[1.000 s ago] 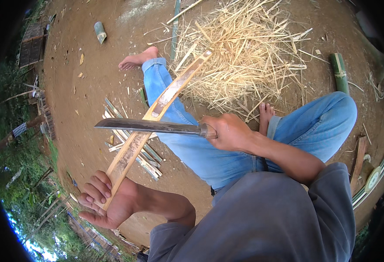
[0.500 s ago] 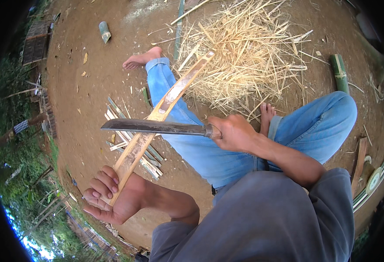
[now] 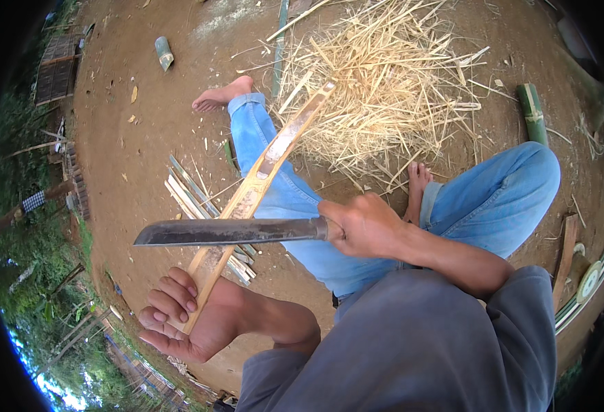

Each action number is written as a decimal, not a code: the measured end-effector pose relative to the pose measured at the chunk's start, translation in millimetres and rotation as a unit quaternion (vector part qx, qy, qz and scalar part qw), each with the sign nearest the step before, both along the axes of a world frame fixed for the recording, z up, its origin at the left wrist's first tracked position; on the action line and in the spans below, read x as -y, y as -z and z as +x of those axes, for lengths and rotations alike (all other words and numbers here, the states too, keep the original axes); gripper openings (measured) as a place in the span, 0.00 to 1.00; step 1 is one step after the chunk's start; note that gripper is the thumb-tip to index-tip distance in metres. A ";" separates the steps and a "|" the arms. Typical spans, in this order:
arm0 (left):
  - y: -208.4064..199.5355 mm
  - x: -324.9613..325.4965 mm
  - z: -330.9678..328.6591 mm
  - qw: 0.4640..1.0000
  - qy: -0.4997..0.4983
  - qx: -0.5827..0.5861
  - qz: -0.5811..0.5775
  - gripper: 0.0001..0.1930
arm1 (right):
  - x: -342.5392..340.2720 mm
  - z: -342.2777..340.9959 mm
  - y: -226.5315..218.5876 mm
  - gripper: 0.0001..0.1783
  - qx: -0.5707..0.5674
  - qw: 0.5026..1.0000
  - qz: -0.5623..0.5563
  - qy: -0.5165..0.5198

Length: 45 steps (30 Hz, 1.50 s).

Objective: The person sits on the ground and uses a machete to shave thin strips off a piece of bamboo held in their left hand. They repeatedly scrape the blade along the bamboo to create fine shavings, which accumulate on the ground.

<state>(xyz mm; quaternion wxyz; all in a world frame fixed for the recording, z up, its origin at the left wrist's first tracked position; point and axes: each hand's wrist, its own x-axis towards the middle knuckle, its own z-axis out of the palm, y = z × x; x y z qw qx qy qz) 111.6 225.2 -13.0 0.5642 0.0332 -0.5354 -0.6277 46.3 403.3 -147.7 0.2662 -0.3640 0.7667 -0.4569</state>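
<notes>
My left hand (image 3: 191,317) is closed around the lower end of a split bamboo strip (image 3: 249,194). The strip slants up and away to the right, its hollow pale inner face with brownish patches turned up, and its far end reaches over the shavings. In my right hand (image 3: 365,225) is the wooden handle of a machete (image 3: 230,232). Its long dark blade lies crosswise over the strip, a little above my left fingers, with the tip pointing left. The blade hides a short part of the strip; I cannot tell how firmly they touch.
A heap of pale bamboo shavings (image 3: 377,89) lies ahead between my feet. Several split strips (image 3: 187,189) rest on the dirt beyond my left hand. Green bamboo pieces stand or lie at the right (image 3: 533,113) and far left (image 3: 164,53). A wooden board (image 3: 565,261) is at right.
The machete has slid down along the strip toward my left hand and its tip has moved further left. My left hand with the strip has shifted slightly right and nearer.
</notes>
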 end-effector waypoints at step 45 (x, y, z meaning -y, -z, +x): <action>-0.1 -20.7 -9.8 0.995 -0.097 0.014 0.029 0.14 | 4.7 -11.4 27.1 0.13 -0.015 0.996 -0.038 0.073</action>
